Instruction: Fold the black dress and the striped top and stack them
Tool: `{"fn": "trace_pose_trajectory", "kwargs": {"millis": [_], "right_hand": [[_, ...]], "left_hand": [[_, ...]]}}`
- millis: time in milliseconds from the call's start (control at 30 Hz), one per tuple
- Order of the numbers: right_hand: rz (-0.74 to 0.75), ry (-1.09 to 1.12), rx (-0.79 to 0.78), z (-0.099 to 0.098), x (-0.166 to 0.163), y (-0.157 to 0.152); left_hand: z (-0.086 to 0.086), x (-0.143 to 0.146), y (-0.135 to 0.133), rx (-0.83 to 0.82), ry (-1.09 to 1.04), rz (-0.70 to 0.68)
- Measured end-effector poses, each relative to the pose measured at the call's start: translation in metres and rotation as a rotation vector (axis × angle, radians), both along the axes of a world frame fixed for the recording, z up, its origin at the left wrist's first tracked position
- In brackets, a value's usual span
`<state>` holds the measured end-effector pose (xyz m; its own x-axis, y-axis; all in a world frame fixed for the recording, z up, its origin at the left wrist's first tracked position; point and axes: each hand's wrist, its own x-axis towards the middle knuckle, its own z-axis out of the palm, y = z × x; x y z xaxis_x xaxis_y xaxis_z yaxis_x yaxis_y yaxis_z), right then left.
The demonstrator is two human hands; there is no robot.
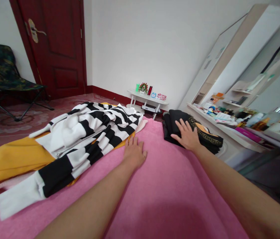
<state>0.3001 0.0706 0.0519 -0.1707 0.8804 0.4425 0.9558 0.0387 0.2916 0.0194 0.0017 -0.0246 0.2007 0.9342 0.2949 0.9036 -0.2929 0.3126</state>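
Note:
My left hand (134, 152) lies flat and open on the pink bed cover (169, 186), its fingertips close to the edge of a black-and-white striped garment (90, 136). That garment is spread over a yellow garment (10, 159) on the left of the bed. My right hand (187, 135) rests open, fingers spread, on a folded black garment (196, 131) with a gold print at the bed's far right corner.
A dresser top (231, 124) cluttered with bottles and boxes runs along the right, with a tall mirror behind. A small white table (147, 98) stands by the far wall. A dark folding chair (3, 79) and a red door (55, 46) are at the left.

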Motion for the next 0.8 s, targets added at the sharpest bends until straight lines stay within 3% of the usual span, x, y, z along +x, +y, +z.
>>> {"fn": "trace_pose_trajectory", "kwargs": {"millis": [167, 267, 367, 467, 567, 700, 800], "right_hand": [[-0.163, 0.161, -0.046, -0.009, -0.011, 0.019], [-0.172, 0.25, -0.131, -0.006, -0.005, 0.038], [-0.161, 0.224, -0.201, -0.007, -0.002, 0.037], [-0.184, 0.161, -0.16, -0.022, -0.008, 0.014], [-0.282, 0.179, -0.053, -0.049, -0.024, -0.02], [-0.453, 0.391, -0.307, -0.077, -0.043, -0.058], [-0.44, 0.427, -0.456, -0.078, -0.053, -0.083]], "left_hand": [[0.0, 0.0, 0.001, -0.009, -0.01, 0.001], [0.0, 0.0, 0.001, -0.013, -0.017, 0.0], [0.0, -0.001, 0.002, -0.02, -0.021, -0.002], [-0.001, -0.001, 0.003, -0.028, -0.023, -0.005], [-0.003, -0.001, 0.003, -0.032, -0.016, -0.003], [-0.005, 0.0, 0.002, -0.046, 0.029, -0.015], [-0.003, 0.0, 0.0, -0.084, 0.08, -0.029]]}}
